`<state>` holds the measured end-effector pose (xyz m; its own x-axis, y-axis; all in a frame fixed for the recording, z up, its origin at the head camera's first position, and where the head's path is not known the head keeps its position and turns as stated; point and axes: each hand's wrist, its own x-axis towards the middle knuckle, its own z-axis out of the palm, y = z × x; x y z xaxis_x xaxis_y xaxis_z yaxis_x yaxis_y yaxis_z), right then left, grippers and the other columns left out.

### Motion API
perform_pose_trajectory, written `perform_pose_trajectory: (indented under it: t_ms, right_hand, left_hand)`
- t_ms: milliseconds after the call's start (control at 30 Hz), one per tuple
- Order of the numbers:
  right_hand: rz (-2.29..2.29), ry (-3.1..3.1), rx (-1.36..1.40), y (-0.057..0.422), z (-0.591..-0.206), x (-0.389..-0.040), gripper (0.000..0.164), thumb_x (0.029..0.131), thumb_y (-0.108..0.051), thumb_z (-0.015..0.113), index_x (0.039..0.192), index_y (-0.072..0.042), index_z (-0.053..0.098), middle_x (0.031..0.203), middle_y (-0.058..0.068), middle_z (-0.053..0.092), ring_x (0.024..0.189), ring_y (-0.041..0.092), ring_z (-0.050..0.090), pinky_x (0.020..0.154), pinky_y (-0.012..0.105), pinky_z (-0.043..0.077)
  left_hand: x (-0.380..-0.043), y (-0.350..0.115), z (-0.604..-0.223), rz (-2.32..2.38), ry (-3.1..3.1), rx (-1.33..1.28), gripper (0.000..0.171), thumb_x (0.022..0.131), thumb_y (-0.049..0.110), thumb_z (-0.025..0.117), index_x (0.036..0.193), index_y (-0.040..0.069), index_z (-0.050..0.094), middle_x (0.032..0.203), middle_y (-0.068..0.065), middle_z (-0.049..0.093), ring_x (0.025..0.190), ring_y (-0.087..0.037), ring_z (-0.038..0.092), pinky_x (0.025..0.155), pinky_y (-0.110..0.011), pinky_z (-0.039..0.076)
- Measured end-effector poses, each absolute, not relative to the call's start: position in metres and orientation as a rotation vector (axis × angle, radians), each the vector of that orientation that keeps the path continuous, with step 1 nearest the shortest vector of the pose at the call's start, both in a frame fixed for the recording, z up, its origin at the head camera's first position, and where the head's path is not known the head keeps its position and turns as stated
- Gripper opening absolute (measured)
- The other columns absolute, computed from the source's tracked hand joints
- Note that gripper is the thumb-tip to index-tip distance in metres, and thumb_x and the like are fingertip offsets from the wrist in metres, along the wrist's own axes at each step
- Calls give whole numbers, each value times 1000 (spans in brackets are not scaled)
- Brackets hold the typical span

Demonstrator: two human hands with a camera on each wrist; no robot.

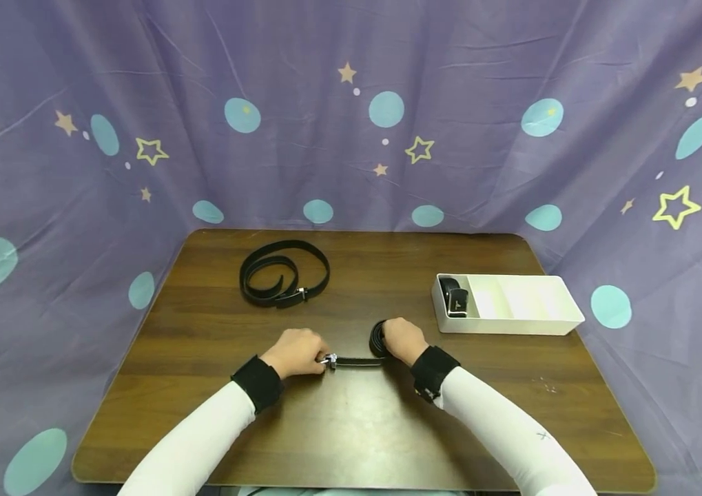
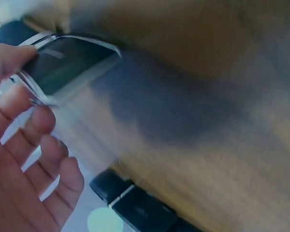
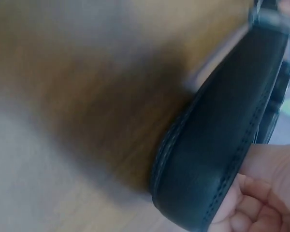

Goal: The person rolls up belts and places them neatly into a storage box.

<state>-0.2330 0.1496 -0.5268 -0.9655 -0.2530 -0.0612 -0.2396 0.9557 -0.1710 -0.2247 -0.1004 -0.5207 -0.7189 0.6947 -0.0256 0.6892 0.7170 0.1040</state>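
Note:
A black stitched leather belt lies partly rolled between my hands over the front middle of the table. My left hand pinches its silver-rimmed buckle between thumb and forefinger, the other fingers loosely bent. From the buckle a short straight length runs right to the coil. There my right hand grips the coil, its fingers curled in at the roll's edge. Another black belt is spread in a loose spiral at the back left, its buckle toward the front.
A white divided tray stands at the right of the wooden table. In its leftmost compartment sits a rolled black belt with a buckle. A purple curtain with stars and ovals hangs behind the table and along both sides.

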Motion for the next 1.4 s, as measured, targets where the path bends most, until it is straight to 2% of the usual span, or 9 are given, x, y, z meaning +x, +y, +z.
perform_pose_trajectory:
  t_ms: [167, 367, 533, 667, 833, 967, 1100, 1233, 1400]
  right_hand:
    - [-232, 3002, -530, 138, -523, -212, 26, 83, -12, 72, 63, -13, 56, 72, 11, 68, 67, 28, 68, 53, 42, 53]
    - [-187, 2974, -760, 123, -523, -198, 25, 87, -12, 66, 65, -14, 56, 69, 6, 67, 65, 25, 67, 52, 38, 53]
    - [-37, 3012, -907, 118, -523, -195, 24, 90, -9, 60, 67, -13, 57, 69, 4, 65, 62, 22, 66, 49, 35, 53]
    - [62, 3024, -1024, 119, -522, -197, 20, 88, -10, 61, 69, -13, 57, 69, 4, 64, 60, 21, 64, 46, 33, 51]
    - [1, 2963, -1072, 122, -519, -201, 14, 88, -9, 60, 74, -13, 63, 74, 5, 66, 65, 21, 65, 49, 34, 52]
    - [-77, 2958, -1079, 124, -519, -204, 11, 89, -8, 61, 79, -12, 65, 77, 7, 67, 67, 22, 66, 48, 34, 51]
    - [-46, 2980, -1042, 125, -520, -205, 11, 87, -11, 65, 76, -13, 62, 76, 6, 66, 66, 22, 65, 49, 33, 52]
    - [-204, 2983, -1006, 128, -519, -206, 14, 79, -10, 73, 73, -14, 62, 74, 2, 67, 66, 21, 65, 52, 35, 52]
    - [-334, 3058, -978, 127, -525, -206, 21, 71, -9, 79, 68, -18, 60, 71, -3, 66, 65, 18, 63, 52, 35, 50]
  left_hand:
    - [-245, -99, -515, -26, 2930, 1142, 27, 71, 32, 79, 60, 26, 55, 79, 7, 60, 73, -14, 55, 57, -30, 45]
    - [-265, -82, -512, -146, 2968, 1149, 14, 69, 29, 83, 70, 26, 69, 97, 1, 64, 84, -17, 62, 64, -35, 53]
    - [-272, -59, -516, -144, 2993, 1253, 15, 67, 22, 84, 74, 25, 71, 86, 4, 63, 76, -12, 64, 60, -31, 53]
    - [-271, -45, -520, 9, 2995, 1316, 6, 78, 19, 76, 80, 23, 72, 81, 7, 66, 73, -10, 65, 59, -30, 53]
    - [-267, -42, -530, 319, 2935, 1254, 17, 89, 11, 66, 106, 16, 64, 92, 3, 72, 81, -14, 69, 65, -30, 55]
    - [-262, -46, -537, 569, 2831, 1127, 22, 84, 8, 67, 105, 11, 61, 90, -1, 72, 77, -13, 67, 67, -26, 53]
    - [-257, -50, -536, 749, 2716, 1001, 27, 80, 16, 68, 106, 10, 66, 94, -1, 71, 79, -12, 63, 70, -23, 49]
    - [-253, -50, -539, 848, 2654, 942, 40, 80, 26, 77, 113, 8, 66, 105, -3, 71, 90, -14, 65, 79, -25, 50]
    - [-252, -46, -544, 863, 2663, 913, 51, 76, 26, 83, 119, 6, 65, 114, -6, 69, 103, -19, 65, 90, -30, 50]
